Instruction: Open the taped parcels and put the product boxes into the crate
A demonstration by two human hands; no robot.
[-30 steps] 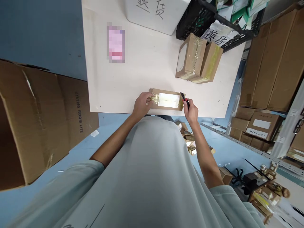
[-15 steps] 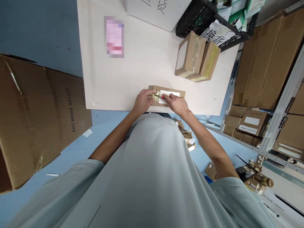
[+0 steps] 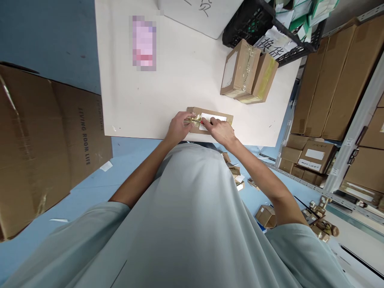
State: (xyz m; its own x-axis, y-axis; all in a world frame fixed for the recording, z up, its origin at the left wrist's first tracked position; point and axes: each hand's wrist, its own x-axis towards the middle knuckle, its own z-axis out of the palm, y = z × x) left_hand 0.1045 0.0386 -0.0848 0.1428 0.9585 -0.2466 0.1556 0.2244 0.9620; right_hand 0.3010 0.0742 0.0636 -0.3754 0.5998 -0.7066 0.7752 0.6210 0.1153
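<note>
A small cardboard box (image 3: 226, 115) with a white label and clear tape lies at the table's near edge. My left hand (image 3: 179, 127) is closed on its left end, fingers over the taped edge. My right hand (image 3: 221, 130) rests over the label and grips a small tool (image 3: 202, 122) with a red handle and a thin dark shaft. The shaft points left along the taped part of the box, towards my left fingers. Most of the handle is hidden in my right hand, so the tool's exact kind does not show.
On the white table (image 3: 126, 108) stand two taped cartons (image 3: 240, 72), a black crate (image 3: 249, 26) of packets and a white box (image 3: 198, 14). A blurred pink item (image 3: 144, 44) lies at the back left. A large carton (image 3: 57, 156) stands left; shelves of boxes (image 3: 327, 88) are at right.
The tool and my right hand have shifted slightly left, bringing the shaft closer to my left fingers. My left hand keeps its hold on the box. The whole view has shifted a little.
</note>
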